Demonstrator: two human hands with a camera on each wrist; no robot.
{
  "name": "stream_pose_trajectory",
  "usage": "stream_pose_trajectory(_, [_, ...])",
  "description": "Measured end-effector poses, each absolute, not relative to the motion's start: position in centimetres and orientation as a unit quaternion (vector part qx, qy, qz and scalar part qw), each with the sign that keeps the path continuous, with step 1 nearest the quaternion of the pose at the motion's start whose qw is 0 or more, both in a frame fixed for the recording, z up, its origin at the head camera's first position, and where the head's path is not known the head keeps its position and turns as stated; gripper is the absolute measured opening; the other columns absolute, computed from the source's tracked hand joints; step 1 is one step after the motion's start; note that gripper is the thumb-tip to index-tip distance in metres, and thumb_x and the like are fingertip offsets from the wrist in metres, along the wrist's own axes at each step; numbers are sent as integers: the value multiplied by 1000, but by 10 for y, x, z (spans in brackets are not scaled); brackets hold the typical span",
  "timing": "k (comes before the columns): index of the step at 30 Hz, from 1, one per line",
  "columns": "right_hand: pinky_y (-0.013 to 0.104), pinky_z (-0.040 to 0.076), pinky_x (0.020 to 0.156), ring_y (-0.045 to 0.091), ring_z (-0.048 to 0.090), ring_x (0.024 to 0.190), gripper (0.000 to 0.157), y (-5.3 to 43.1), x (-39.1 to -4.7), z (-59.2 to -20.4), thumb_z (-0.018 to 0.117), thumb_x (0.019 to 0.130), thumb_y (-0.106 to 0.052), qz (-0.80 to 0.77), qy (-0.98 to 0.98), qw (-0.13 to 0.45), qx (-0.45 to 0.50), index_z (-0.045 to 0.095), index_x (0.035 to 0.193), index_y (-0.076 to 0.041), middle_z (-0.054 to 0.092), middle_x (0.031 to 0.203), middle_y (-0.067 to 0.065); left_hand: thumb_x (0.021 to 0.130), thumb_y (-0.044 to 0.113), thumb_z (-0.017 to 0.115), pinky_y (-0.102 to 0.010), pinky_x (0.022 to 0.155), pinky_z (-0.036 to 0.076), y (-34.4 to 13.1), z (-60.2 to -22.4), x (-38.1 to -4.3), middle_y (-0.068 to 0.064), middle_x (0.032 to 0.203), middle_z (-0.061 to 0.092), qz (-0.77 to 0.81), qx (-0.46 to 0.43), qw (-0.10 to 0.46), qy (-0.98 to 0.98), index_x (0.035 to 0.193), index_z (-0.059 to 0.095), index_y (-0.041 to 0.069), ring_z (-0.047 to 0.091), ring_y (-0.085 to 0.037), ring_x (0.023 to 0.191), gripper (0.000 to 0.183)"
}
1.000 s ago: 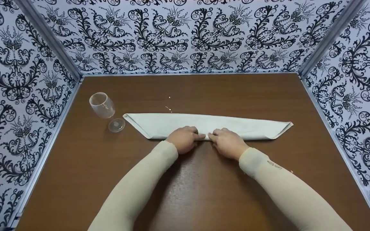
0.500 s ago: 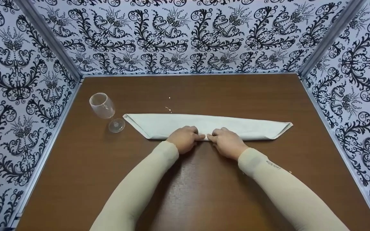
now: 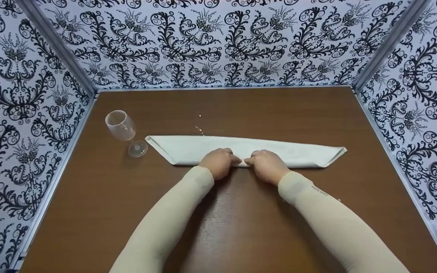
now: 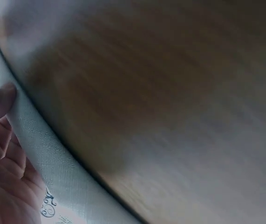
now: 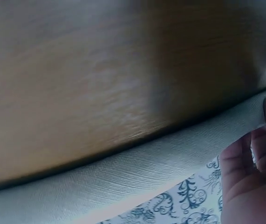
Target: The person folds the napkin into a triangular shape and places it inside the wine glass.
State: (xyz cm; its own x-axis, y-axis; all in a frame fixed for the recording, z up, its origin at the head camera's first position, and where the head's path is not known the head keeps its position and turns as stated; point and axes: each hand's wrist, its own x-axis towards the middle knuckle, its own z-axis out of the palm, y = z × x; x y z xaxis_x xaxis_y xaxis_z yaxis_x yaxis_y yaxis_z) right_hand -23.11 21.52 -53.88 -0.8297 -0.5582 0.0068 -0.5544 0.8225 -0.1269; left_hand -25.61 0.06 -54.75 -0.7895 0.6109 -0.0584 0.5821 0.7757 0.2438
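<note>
Grip: left hand and right hand, just apart, both pinched cloth at its 6 o'clock edge | cloth lay folded on table, running 9 to 3 o'clock | glass stood upright beside cloth's 9 o'clock end

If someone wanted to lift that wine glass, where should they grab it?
Probably by the narrow stem, from the near side, with the left hand once it frees the cloth. The wine glass stands upright, and the cloth's corner crowds its foot on the right.
</note>
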Motion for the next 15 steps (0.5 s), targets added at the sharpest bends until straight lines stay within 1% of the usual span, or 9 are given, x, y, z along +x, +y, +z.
stream_pose_trajectory(2, [48,59,92,31,73,101,38,216,-233,-537,61,98,2,-77,956,41,-279,79,125,-17,77,107,8,103,13,62,-41,101,57,0,-544,-256,-2,118,75,124,299,95,941,126,79,31,72,-25,112,34])
stream_pose_trajectory(5, [47,57,100,30,73,110,37,216,-236,-534,59,100,1,-99,959,74,-255,79,125,-17,79,113,7,98,3,62,-40,99,57,-1,-544,-258,1,114,77,156,255,126,946,111,82,24,72,-22,110,32])
stream_pose_trajectory(7, [47,56,103,30,72,114,36,215,-238,-533,59,100,0,-108,959,90,-246,80,124,-16,79,117,7,95,3,63,-39,94,57,-3,-545,-259,2,106,78,169,231,131,949,100,81,22,72,-21,103,26])
stream_pose_trajectory(8, [48,55,104,31,71,116,36,214,-240,-533,59,100,1,-111,959,96,-241,80,123,-16,79,118,6,96,5,64,-39,92,57,-3,-545,-259,1,103,77,168,229,127,950,97,79,21,71,-21,101,22])
stream_pose_trajectory(11, [48,55,104,31,71,116,39,211,-242,-532,58,97,4,-105,961,106,-234,81,122,-16,79,120,5,99,10,65,-40,93,57,-3,-546,-258,0,107,76,161,264,101,946,105,78,21,72,-22,103,18])
stream_pose_trajectory(13, [48,56,103,32,72,115,41,209,-241,-531,58,96,5,-97,962,108,-232,81,122,-17,79,119,6,102,15,65,-40,97,57,-4,-547,-257,0,111,77,153,310,78,935,112,78,21,72,-21,108,18])
stream_pose_trajectory(15, [48,56,101,32,72,112,42,208,-241,-530,58,95,6,-85,963,101,-236,81,122,-18,80,117,6,101,19,69,-38,102,56,-6,-546,-255,1,116,76,151,345,67,924,119,79,21,71,-20,113,20])
